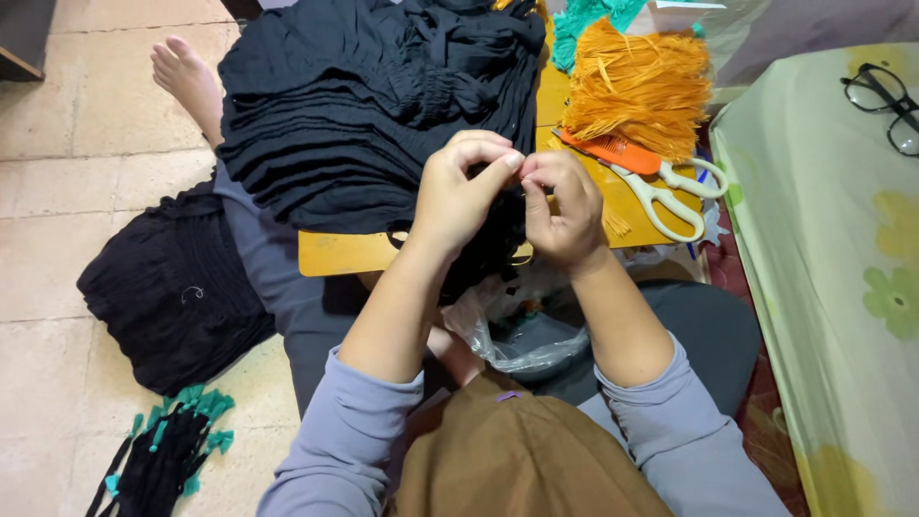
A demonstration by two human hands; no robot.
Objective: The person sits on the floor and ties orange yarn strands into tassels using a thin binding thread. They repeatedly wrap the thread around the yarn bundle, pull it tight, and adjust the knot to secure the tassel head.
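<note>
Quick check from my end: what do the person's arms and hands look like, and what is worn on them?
Both hands are bare: the left hand and right hand show no gloves, and no rings or watch are visible. The forearms are uncovered. Loose grey-lilac sleeves are pushed up to about the elbows on both arms.

Two hands, left [458, 196] and right [565, 209]; one pair of white scissors [670, 196]; one orange comb [613, 150]; one pair of glasses [885, 103]; one orange tassel bundle [637, 86].

Both hands meet over a wooden board [345, 254]: left hand [458, 196] and right hand [565, 211] pinch black fabric [493, 244] between fingertips, beside stacked black cloth [364, 105], orange fringe [637, 86] and white scissors [670, 196]
</note>
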